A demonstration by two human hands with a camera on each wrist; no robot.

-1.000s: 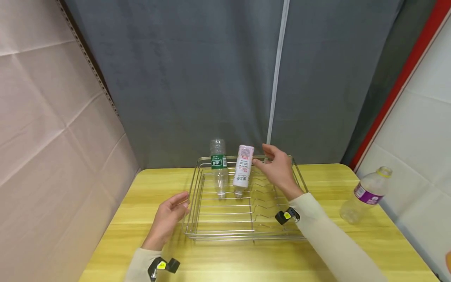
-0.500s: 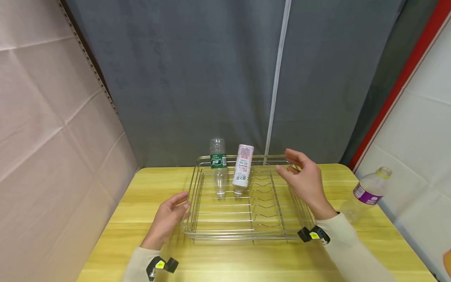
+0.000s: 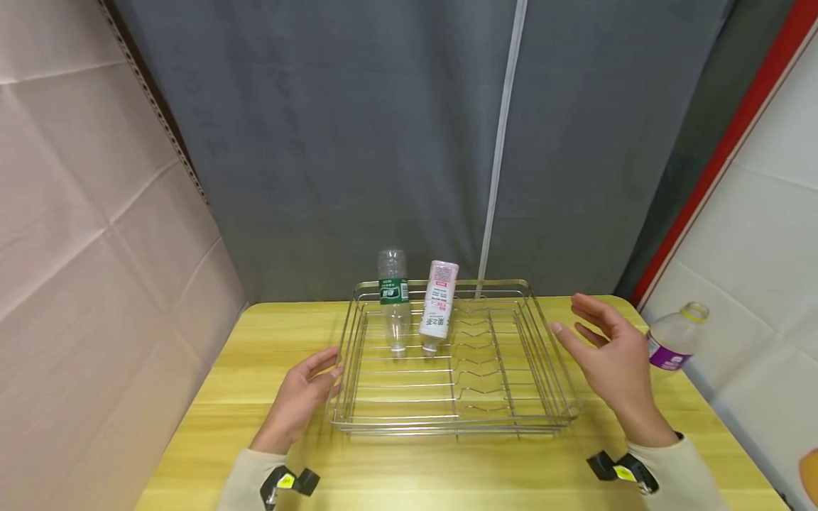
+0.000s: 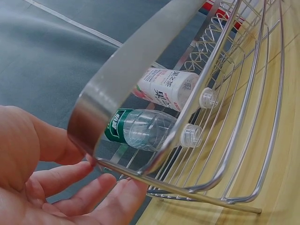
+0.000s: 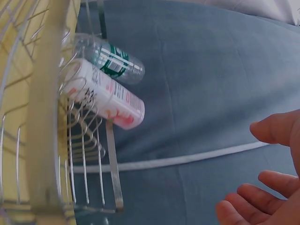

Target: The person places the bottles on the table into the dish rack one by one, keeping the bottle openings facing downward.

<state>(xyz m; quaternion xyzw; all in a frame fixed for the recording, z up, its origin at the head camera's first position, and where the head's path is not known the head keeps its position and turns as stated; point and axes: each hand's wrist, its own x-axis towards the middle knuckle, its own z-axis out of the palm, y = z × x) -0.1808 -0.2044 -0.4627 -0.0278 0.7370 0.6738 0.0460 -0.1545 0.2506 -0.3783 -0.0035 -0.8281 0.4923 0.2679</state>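
A wire dish rack (image 3: 456, 404) holds two plastic bottles, leaning neck down against its back. The clear bottle with a green label (image 3: 394, 291) is on the left; the white and pink bottle (image 3: 438, 301) is beside it. My left hand (image 3: 300, 397) grips the rack's left rim between thumb and fingers, its thumb tip partly hidden by the metal band in the left wrist view. Off the rack's right side, my right hand (image 3: 613, 362) holds nothing, thumb and fingers apart. Just beyond it stands a clear bottle with a purple label (image 3: 669, 353), uncapped and partly hidden by that hand.
The rack stands on a yellow wood-grain table (image 3: 396, 472). A grey curtain (image 3: 358, 156) hangs behind the table, and pale cloth walls close in both sides. Part of an orange thing (image 3: 809, 468) shows at the right edge.
My right hand has moved from beside the white and pink bottle to the right, past the rack's rim and in front of the purple-labelled bottle. The left hand stays at the rack.
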